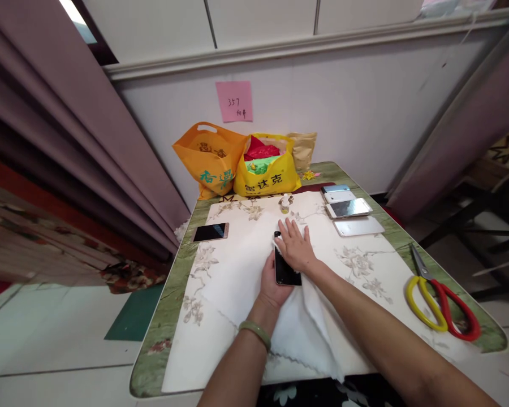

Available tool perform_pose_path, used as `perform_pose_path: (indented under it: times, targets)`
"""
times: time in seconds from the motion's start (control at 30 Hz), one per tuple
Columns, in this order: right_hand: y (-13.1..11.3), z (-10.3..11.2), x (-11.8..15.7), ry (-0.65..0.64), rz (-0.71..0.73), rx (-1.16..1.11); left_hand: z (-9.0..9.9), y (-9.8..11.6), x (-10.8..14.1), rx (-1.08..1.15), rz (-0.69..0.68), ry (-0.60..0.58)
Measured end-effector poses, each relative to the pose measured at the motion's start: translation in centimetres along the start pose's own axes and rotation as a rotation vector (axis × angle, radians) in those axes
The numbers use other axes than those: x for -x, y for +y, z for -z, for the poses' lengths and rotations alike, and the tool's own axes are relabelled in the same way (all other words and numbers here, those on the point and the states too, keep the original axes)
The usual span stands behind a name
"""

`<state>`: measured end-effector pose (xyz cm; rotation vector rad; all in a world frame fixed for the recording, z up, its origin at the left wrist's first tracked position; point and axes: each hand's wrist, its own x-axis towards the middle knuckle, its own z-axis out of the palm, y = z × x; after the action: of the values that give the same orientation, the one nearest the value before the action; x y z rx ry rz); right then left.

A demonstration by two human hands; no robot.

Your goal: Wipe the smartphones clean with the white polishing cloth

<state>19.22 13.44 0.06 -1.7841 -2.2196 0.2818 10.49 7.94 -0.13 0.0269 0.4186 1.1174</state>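
My left hand (275,285) is closed around the lower left side of a black-screened smartphone (285,272), which lies screen up over the white cloth. Flat across the phone's upper part rests my right hand (296,246), its fingers stretched and apart. Bits of a white cloth (297,328) show between that palm and the screen, and the rest of it trails toward the table's front edge. Just beyond the fingertips stands a small clear bottle with a white top (285,203). The right hand covers part of the phone.
At left lies another phone (211,232). Several phones sit at right, a white one (358,227) nearest. Yellow-and-red-handled scissors (443,305) rest near the right edge. An orange bag (214,158), yellow bag (267,175) and brown pouch (303,150) stand at the back.
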Motion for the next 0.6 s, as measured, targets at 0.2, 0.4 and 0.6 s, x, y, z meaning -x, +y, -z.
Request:
perform_pose_path:
  times: [0.2,0.4,0.6]
  targets:
    - [4.2,-0.5,0.8,0.149,-0.212,-0.084,0.5,0.3,0.8,0.033,-0.01,0.056]
    - [7.2,0.5,5.2,0.424,-0.273,-0.432,1.3,0.4,1.0,0.072,0.0,0.011]
    - [8.1,2.6,7.7,0.405,-0.544,-0.73,1.2,0.2,1.0,0.094,-0.019,0.06]
